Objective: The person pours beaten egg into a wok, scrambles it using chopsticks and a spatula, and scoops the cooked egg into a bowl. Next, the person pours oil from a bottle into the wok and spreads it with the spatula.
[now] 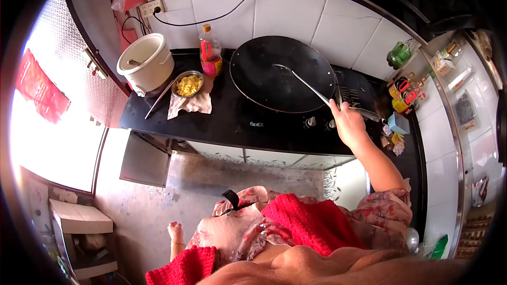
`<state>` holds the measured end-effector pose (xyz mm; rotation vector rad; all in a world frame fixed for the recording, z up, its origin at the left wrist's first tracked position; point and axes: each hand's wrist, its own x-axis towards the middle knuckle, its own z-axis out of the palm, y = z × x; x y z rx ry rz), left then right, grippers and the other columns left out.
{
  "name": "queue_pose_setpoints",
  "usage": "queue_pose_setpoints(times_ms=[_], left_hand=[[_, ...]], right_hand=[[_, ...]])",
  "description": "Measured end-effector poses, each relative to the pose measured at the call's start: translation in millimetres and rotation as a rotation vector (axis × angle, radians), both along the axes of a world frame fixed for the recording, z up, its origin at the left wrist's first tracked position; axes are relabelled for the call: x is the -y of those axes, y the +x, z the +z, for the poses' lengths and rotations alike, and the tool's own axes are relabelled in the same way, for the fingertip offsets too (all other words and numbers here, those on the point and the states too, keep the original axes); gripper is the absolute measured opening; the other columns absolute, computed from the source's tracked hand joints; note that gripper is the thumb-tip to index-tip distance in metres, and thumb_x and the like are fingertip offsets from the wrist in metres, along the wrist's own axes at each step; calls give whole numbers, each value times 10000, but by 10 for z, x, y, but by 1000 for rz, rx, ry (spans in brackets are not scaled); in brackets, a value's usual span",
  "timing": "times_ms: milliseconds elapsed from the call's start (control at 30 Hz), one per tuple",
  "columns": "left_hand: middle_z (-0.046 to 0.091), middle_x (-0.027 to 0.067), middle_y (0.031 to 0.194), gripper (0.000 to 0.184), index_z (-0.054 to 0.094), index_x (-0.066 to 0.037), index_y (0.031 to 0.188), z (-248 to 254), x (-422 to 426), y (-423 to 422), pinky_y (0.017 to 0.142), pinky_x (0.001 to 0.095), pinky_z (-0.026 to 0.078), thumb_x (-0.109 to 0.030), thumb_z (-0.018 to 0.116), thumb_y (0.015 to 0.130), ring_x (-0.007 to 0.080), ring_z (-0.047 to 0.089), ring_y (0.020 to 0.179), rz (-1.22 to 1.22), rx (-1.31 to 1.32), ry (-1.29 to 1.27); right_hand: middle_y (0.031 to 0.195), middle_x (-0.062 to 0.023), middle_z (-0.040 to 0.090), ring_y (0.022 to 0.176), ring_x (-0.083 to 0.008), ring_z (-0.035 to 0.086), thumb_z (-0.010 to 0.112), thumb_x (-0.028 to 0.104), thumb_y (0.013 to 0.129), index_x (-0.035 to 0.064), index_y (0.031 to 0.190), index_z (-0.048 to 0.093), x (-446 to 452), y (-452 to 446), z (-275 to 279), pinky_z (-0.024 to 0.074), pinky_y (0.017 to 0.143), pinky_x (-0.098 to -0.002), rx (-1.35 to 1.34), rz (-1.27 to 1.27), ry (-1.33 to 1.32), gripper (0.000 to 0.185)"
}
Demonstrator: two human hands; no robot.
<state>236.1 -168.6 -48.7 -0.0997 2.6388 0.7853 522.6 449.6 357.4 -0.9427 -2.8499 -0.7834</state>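
Note:
My right hand (347, 123) is closed round the handle of a long metal spatula (309, 84). The spatula's head rests inside a large black wok (259, 82) on the stove, and the wok holds no visible food. My left hand (176, 232) hangs low at my side, away from the counter, with its fingers curled and nothing seen in them. Left of the wok stands a metal bowl of yellow scrambled egg (188, 85), set on a cloth (196, 106). A chopstick-like stick (160, 98) lies beside that bowl.
A white pot (146, 66) with a utensil inside stands at the counter's left end. An oil bottle (209, 50) is beside the wok. More bottles (406, 94) and a blue box (398, 123) sit at the right. A cabinet door (145, 161) hangs open below.

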Motion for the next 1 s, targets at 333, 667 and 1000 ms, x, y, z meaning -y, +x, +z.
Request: queue_pose_setpoints(times_ms=[333, 667, 1000], left_hand=[[620, 132, 965, 315, 577, 5, 1045, -69, 155, 342, 774, 339, 488, -112, 599, 753, 241, 596, 881, 297, 49, 517], [589, 184, 1093, 332, 553, 68, 1072, 3999, -1464, 1357, 789, 310, 454, -96, 596, 786, 222, 590, 872, -370, 131, 1301], [581, 219, 1040, 313, 585, 73, 1094, 4523, -1145, 1594, 749, 348, 505, 120, 557, 786, 337, 607, 866, -1185, 77, 1153]], right_hand=[[978, -154, 498, 804, -286, 550, 643, 67, 717, 70, 1350, 368, 262, 211, -155, 493, 641, -339, -196, 219, -249, 690], [814, -112, 567, 754, -250, 558, 608, 25, 764, 36, 1280, 503, 641, -57, 421, 455, 672, -339, 292, 1283, -1950, 527], [584, -87, 525, 497, -219, 497, 646, -5, 734, 20, 863, 670, 1323, -320, 597, 372, 462, -316, -493, 1325, -1543, 133]])
